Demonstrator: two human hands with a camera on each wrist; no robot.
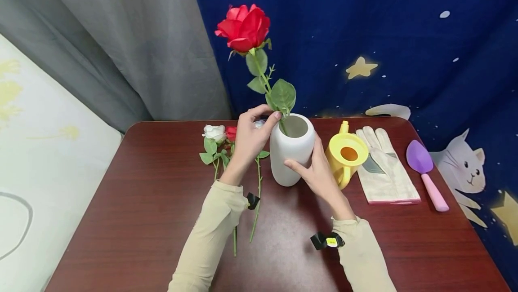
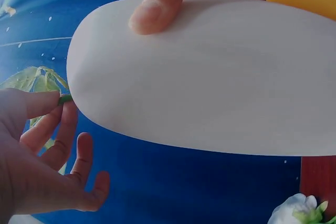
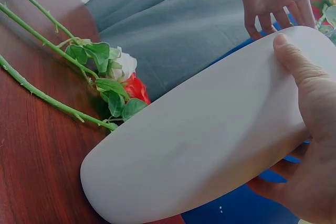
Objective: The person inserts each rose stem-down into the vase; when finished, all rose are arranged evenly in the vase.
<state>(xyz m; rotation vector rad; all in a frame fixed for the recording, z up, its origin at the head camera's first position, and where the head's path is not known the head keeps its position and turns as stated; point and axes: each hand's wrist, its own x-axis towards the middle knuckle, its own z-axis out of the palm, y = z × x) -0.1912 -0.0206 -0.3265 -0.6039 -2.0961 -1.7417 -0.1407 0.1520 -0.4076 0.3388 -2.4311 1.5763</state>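
A tall red rose (image 1: 244,29) leans up and to the left out of the white vase (image 1: 289,159), its lower stem inside the mouth. My left hand (image 1: 252,137) pinches the green stem between thumb and fingertips right at the vase rim; the other fingers spread loosely in the left wrist view. My right hand (image 1: 319,173) grips the vase from the right side, thumb across its front and fingers behind. In the right wrist view the vase (image 3: 199,129) stands on the table beside the lying flowers.
Left of the vase lie a white rose (image 1: 214,133), another red rose (image 1: 231,133) and further stems, partly behind my left arm. To the right are a yellow watering can (image 1: 336,150), cream gloves (image 1: 388,177) and a purple trowel (image 1: 420,157) with pink handle. Curtains hang behind the table (image 1: 141,193).
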